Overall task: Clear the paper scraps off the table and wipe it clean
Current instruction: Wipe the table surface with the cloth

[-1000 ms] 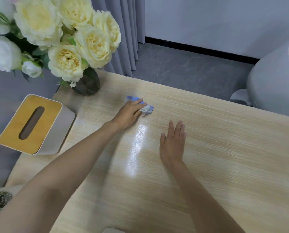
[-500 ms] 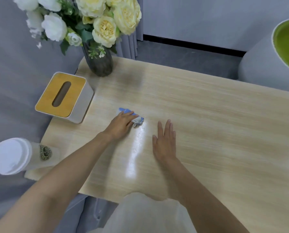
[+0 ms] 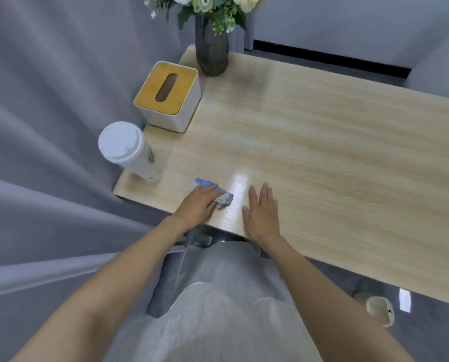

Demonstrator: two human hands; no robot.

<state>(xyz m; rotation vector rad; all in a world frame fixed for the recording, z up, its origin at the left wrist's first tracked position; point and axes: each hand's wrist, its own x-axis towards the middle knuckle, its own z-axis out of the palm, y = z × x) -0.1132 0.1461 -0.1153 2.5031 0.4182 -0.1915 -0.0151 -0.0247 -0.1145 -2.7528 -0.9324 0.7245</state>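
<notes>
A light wooden table [image 3: 322, 142] fills the middle and right of the head view. My left hand [image 3: 198, 205] presses down on a crumpled blue and white cloth [image 3: 224, 198] near the table's near edge; most of the cloth is hidden under my fingers. Flat on the wood just to the right of it lies my right hand [image 3: 261, 212], fingers apart, holding nothing. No paper scraps show on the tabletop.
A white tissue box with a yellow wooden lid [image 3: 168, 96] stands at the table's left edge. A white lidded paper cup [image 3: 129, 151] stands at the near left corner. A dark vase of flowers [image 3: 211, 45] is at the far corner. Grey curtain hangs left.
My left hand has dragged the cloth back from near the vase toward the near edge. My right hand slid back with it. The view pulled back, bringing the cup and my lap into sight.
</notes>
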